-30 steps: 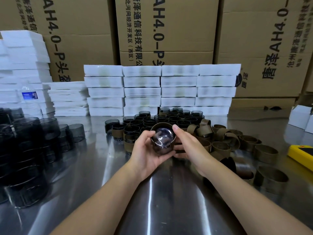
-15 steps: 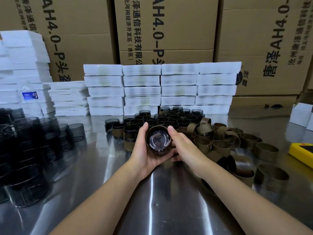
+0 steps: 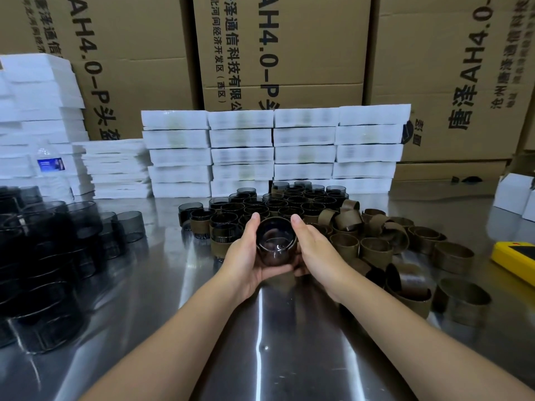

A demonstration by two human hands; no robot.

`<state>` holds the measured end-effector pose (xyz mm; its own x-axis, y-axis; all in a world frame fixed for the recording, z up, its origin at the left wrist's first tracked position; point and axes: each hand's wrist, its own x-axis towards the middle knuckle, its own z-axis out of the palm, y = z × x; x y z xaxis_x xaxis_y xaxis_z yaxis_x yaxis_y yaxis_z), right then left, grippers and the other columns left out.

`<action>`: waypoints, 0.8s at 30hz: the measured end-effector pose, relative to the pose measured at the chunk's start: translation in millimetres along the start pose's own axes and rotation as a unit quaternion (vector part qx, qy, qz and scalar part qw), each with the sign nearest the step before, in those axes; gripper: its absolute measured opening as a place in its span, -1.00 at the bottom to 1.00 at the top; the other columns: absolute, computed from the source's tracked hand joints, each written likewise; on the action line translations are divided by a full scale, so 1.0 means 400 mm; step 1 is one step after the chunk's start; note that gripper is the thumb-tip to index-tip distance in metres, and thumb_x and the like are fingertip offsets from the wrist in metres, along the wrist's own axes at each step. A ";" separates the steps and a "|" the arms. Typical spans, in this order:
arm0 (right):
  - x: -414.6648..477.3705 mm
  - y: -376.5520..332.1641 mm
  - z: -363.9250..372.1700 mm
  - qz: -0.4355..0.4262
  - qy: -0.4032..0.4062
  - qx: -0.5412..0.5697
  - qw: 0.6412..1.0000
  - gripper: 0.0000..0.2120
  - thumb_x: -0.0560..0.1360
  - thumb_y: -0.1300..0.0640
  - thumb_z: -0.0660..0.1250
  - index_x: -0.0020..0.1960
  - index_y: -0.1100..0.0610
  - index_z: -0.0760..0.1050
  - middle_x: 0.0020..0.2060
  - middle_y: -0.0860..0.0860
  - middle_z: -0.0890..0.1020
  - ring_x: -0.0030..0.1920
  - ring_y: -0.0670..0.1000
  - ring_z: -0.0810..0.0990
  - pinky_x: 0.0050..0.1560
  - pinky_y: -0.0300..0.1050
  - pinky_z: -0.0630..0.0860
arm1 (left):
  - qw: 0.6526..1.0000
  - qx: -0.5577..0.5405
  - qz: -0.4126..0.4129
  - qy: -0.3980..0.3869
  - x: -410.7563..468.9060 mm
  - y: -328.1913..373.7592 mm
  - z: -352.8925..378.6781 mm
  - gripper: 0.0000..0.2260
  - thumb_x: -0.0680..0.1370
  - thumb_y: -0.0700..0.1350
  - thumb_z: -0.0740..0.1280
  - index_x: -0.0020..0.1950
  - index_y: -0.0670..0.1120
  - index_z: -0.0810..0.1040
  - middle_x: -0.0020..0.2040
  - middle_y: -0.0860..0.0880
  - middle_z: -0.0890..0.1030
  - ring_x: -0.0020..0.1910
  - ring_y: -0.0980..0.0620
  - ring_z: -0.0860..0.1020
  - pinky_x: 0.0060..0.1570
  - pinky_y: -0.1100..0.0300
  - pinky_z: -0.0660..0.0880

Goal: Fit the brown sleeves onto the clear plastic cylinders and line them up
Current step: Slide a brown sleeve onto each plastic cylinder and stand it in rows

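Cylinder (image 3: 275, 241): held just above the table at frame centre, open mouth tipped toward the wearer, right in front of the finished group.
Sleeve (image 3: 276, 220): only a brownish edge shows along the far rim, and I cannot tell how far it is seated.
Left hand (image 3: 246, 256): curled round the left wall, thumb up along the side and fingers underneath. It looks to be cradling and steadying the piece.
Right hand (image 3: 315, 250): wrapped round the right wall the same way, thumb at the top. A two-sided hold like this suits pressing a snug band home.
Sleeved rows (image 3: 275, 204): packed tight at centre, behind the hands, with the white boxes (image 3: 275, 149) at their back. Any free spot seems to be on the near edge, so the next piece likely goes there.
Loose sleeves (image 3: 376, 244): heaped at centre right, touching the rows' right flank and just beside the right wrist, handy for that hand.
Bare cylinders (image 3: 43, 256): stacked at the left edge, well apart from the hands.
Table (image 3: 260, 342): bare shiny steel fills the lower centre between the forearms and the strip left of the rows. That is the room for moving.
Tight spots: the sleeve heap leaves little sweep on the right, and a yellow device (image 3: 515, 259) lies at the right edge beyond it.
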<state>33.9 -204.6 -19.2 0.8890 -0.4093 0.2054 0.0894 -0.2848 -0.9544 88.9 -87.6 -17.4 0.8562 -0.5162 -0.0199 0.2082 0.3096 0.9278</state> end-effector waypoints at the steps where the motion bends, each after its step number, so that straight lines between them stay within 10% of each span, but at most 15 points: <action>1: 0.002 0.002 0.000 0.001 0.007 0.001 1.000 -0.49 0.54 -0.31 0.03 0.08 0.08 0.47 -0.09 0.09 0.64 -0.24 0.03 0.59 -0.23 -0.06 0.53 | 1.000 0.003 0.001 0.004 -0.001 -0.001 0.002 -0.55 0.58 0.21 0.20 0.08 -0.17 0.58 -0.11 -0.17 0.71 -0.15 -0.15 0.70 -0.41 0.09 0.61; 7: 0.006 0.004 -0.002 0.010 0.019 -0.002 1.000 -0.52 0.56 -0.28 0.02 0.10 0.06 0.49 -0.03 0.04 0.61 -0.01 0.03 0.57 0.12 0.06 0.50 | 1.000 0.015 0.016 0.009 -0.003 -0.004 0.008 -0.55 0.62 0.18 0.13 0.04 -0.17 0.58 -0.15 -0.14 0.72 -0.17 -0.10 0.70 -0.39 0.12 0.61; 13: 0.004 -0.003 -0.003 0.030 0.007 0.031 0.999 -0.57 0.57 -0.24 0.05 0.03 0.06 0.52 -0.21 0.00 0.62 -0.36 -0.08 0.56 -0.36 -0.20 0.50 | 1.000 0.013 0.023 0.013 -0.005 -0.003 0.009 -0.57 0.64 0.14 0.11 0.02 -0.17 0.59 -0.16 -0.15 0.71 -0.20 -0.08 0.70 -0.41 0.15 0.60; 24: -0.001 -0.008 -0.005 0.033 -0.015 0.051 0.998 -0.54 0.58 -0.21 0.09 -0.13 0.05 0.63 -0.42 -0.11 0.64 -0.47 -0.17 0.55 -0.33 -0.23 0.48 | 1.000 -0.003 0.022 0.019 -0.013 0.003 0.011 -0.60 0.64 0.11 0.14 0.06 -0.18 0.60 -0.06 -0.19 0.70 -0.14 -0.11 0.70 -0.39 0.14 0.60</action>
<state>32.4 -205.4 -15.9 0.9074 -0.3978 0.1356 0.0733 -0.1679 -0.9831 82.7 -88.0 -14.8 0.8820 -0.4712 0.0062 0.1733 0.3365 0.9256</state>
